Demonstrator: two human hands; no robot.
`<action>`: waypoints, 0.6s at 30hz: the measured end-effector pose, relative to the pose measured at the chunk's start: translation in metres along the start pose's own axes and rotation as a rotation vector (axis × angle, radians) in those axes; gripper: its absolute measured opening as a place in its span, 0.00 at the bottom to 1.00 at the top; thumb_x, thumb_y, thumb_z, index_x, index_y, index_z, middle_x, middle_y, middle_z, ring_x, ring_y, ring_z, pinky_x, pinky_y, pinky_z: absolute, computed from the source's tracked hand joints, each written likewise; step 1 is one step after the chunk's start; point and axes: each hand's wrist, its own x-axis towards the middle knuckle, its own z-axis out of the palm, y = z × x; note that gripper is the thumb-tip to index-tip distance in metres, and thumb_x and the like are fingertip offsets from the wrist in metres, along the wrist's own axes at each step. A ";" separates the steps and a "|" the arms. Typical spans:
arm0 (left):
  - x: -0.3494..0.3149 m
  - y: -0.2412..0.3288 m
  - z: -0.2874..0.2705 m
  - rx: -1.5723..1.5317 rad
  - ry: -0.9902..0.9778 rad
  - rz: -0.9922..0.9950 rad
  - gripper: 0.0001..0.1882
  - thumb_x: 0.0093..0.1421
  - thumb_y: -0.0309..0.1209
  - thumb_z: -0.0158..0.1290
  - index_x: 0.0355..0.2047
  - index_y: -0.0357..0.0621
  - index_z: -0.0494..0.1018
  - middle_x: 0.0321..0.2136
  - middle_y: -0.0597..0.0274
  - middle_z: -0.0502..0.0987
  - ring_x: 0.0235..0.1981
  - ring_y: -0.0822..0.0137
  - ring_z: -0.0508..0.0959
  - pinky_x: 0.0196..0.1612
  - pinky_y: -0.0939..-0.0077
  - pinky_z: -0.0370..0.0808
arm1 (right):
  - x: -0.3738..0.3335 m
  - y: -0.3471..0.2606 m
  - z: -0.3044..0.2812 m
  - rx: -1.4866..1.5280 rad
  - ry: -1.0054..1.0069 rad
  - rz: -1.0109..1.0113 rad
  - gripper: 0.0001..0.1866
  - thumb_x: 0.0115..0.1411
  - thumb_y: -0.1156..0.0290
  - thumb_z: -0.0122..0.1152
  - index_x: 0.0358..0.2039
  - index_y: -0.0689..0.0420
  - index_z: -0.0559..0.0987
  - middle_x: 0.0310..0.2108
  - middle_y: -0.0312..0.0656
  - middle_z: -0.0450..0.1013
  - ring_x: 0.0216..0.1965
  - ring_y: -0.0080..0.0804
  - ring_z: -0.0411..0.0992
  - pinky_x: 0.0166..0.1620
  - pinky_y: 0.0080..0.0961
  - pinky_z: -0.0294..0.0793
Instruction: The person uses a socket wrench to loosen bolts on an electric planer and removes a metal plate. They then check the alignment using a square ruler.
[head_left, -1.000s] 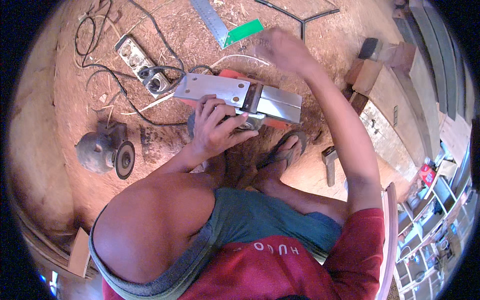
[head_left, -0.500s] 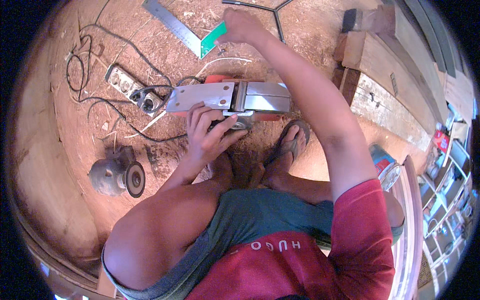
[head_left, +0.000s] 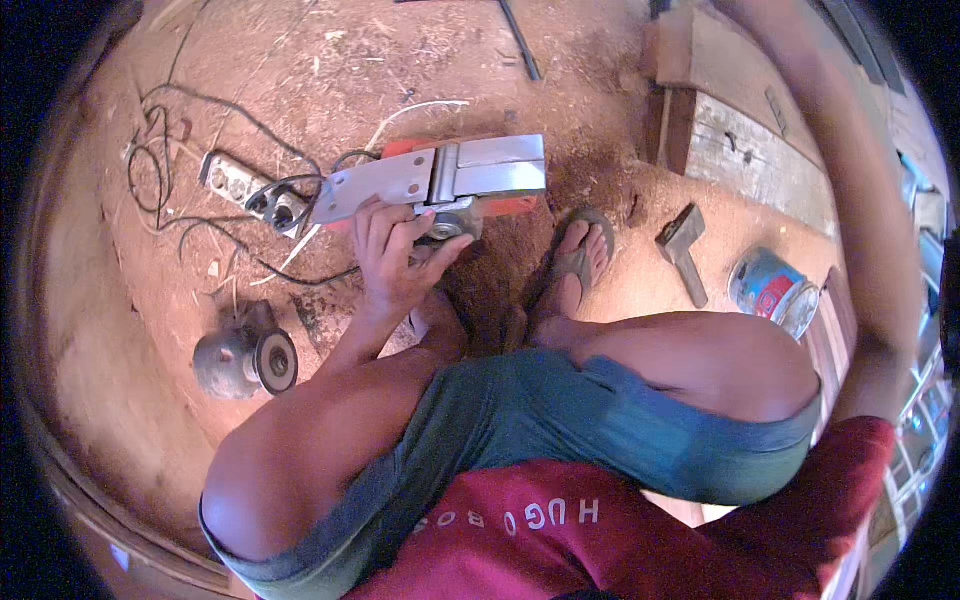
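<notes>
An electric hand planer [head_left: 490,168] with an orange-red body lies on the ground in front of my feet, its shiny metal sole facing up. My left hand [head_left: 385,250] grips its near side. The fingers curl over the edge of the sole, and the thumb lies by a round grey part [head_left: 445,228]. A dark cord runs from the planer's left end. My right arm [head_left: 850,150] stretches up along the right side, and its hand is beyond the top of the picture.
Left stand a power strip [head_left: 235,182] with tangled cords and a motor with a grinding disc [head_left: 275,362]. A hammer-like tool [head_left: 683,240] and a blue-red can [head_left: 765,285] lie right, below stacked timber [head_left: 760,150]. A black bar [head_left: 520,40] lies at the back.
My right arm has swung from the far middle to the right, and the green-handled try square it held is out of view. My left hand stays on the planer. The hammer-like tool now shows.
</notes>
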 end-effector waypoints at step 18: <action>-0.011 0.000 -0.014 0.148 -0.027 -0.042 0.26 0.42 0.47 0.77 0.40 0.53 0.83 0.36 0.66 0.74 0.44 0.57 0.76 0.57 0.47 0.73 | -0.129 0.057 0.147 0.713 -0.053 0.425 0.13 0.78 0.61 0.52 0.45 0.59 0.73 0.26 0.42 0.75 0.23 0.26 0.72 0.28 0.27 0.75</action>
